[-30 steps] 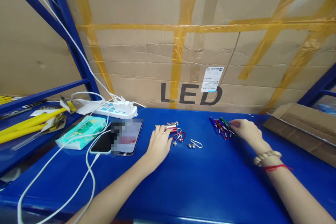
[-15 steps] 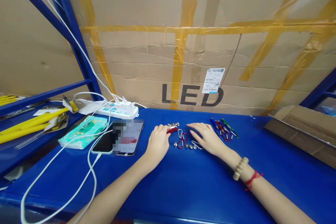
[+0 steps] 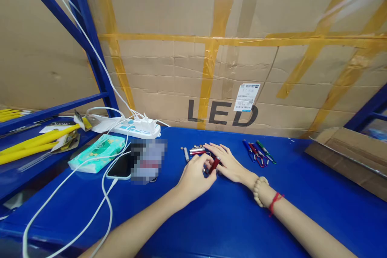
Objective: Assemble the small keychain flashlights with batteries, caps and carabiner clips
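Note:
My left hand [image 3: 196, 177] is closed around a short red metal tube [image 3: 214, 165], which tilts up between thumb and fingers. Just to its right, my right hand [image 3: 231, 165] lies low over the table, fingers stretched out and apart, its fingertips close to the left hand. Beyond the left fingers lie a silver tube [image 3: 186, 154], a red tube [image 3: 198, 152] and another silver tube [image 3: 196, 149]. Several small round silver caps [image 3: 198, 146] sit behind them. My hands mostly cover the carabiner clips and caps between them.
To the right lie several blue, red and green tubes [image 3: 256, 151] with carabiners. An opened cardboard box [image 3: 350, 157] stands at far right. On the left are a phone [image 3: 119, 167], a blurred-out device, a tissue pack [image 3: 96, 153], a power strip [image 3: 136, 129] and white cables. Large cardboard [image 3: 169, 80] walls the back.
My left hand has moved right and now holds a red tube upright. My right hand has shifted left, over the small parts. Silver and red tubes left of the hands are now uncovered.

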Demonstrator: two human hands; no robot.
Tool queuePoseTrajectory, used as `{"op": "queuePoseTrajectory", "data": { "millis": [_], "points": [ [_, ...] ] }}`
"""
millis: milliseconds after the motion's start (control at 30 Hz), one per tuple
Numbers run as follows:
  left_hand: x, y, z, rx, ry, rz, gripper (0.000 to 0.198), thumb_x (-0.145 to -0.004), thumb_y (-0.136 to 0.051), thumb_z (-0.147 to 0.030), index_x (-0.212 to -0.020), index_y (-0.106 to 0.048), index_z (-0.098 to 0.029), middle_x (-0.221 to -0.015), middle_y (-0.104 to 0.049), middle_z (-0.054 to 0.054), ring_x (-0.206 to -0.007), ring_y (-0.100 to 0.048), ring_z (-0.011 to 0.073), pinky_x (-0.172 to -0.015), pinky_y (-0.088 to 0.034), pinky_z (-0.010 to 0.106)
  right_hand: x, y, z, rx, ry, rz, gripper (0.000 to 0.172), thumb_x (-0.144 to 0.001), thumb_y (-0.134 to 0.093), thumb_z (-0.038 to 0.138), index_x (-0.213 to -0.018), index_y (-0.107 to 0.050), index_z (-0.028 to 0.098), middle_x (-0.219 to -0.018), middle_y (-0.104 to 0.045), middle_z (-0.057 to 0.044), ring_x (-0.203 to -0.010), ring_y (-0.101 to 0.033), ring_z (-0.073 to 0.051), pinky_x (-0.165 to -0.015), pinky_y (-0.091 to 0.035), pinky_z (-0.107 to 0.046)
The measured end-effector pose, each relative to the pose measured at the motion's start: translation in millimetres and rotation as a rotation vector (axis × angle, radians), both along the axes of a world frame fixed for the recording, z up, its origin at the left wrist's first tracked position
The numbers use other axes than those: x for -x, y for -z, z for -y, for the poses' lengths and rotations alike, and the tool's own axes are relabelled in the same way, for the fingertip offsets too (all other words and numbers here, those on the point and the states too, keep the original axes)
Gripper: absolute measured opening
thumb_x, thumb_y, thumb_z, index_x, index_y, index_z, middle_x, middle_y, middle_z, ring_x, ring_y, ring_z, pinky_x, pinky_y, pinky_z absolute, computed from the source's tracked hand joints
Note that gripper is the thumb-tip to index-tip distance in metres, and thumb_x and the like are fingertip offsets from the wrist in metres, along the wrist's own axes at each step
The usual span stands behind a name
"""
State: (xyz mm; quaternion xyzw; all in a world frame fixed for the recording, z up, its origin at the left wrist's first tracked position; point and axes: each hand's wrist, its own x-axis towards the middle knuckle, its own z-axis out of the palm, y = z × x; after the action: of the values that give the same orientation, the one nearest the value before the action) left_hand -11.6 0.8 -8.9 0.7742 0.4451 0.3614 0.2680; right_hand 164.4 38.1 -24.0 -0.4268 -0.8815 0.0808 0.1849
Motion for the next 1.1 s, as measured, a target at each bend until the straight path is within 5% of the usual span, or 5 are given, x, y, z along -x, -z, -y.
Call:
{"op": "queuePoseTrajectory", "data": {
  "millis": [300,600,833,1100],
  "points": [
    [-2,4.5,3,0.011,0.083,-0.015,0.021,-0.069,-0.053,-0.015,-0.088,-0.060,-0.021,-0.074,-0.063,0.000,-0.076,-0.053,0.0161,-0.072,-0.044,0.028,-2,4.9,-3,0.012,0.082,0.002,0.051,-0.090,-0.038,0.036,-0.139,-0.032,0.023,-0.142,-0.040,-0.008,-0.132,-0.030,-0.024,-0.109,-0.015,-0.052],
    [-5,-2.7,-3,0.110,-0.044,0.132,0.016,-0.067,-0.059,-0.016,-0.082,-0.061,-0.015,-0.069,-0.065,0.001,-0.063,-0.056,0.0122,-0.060,-0.044,0.023,-11,5.1,-3,-0.221,0.268,-0.202,0.032,-0.091,-0.040,0.021,-0.120,-0.053,0.025,-0.092,-0.070,-0.002,-0.090,-0.061,-0.018,-0.092,-0.034,-0.043],
    [-1,-8.9,-4,0.059,-0.084,0.253,0.018,-0.067,-0.061,-0.018,-0.084,-0.067,-0.015,-0.066,-0.070,0.001,-0.061,-0.061,0.0127,-0.062,-0.049,0.023,-14,8.0,-4,-0.255,0.311,-0.077,0.021,-0.088,-0.050,0.026,-0.098,-0.068,0.024,-0.108,-0.066,-0.006,-0.100,-0.058,-0.022,-0.083,-0.038,-0.040],
    [-3,-12.0,-2,0.016,-0.131,0.279,0.017,-0.065,-0.062,-0.014,-0.081,-0.069,-0.014,-0.067,-0.071,0.003,-0.063,-0.066,0.0148,-0.061,-0.052,0.022,-17,7.6,-5,-0.208,0.370,-0.095,0.016,-0.084,-0.057,0.031,-0.086,-0.072,0.024,-0.102,-0.067,-0.005,-0.095,-0.059,-0.022,-0.079,-0.042,-0.039]
  ]
}}
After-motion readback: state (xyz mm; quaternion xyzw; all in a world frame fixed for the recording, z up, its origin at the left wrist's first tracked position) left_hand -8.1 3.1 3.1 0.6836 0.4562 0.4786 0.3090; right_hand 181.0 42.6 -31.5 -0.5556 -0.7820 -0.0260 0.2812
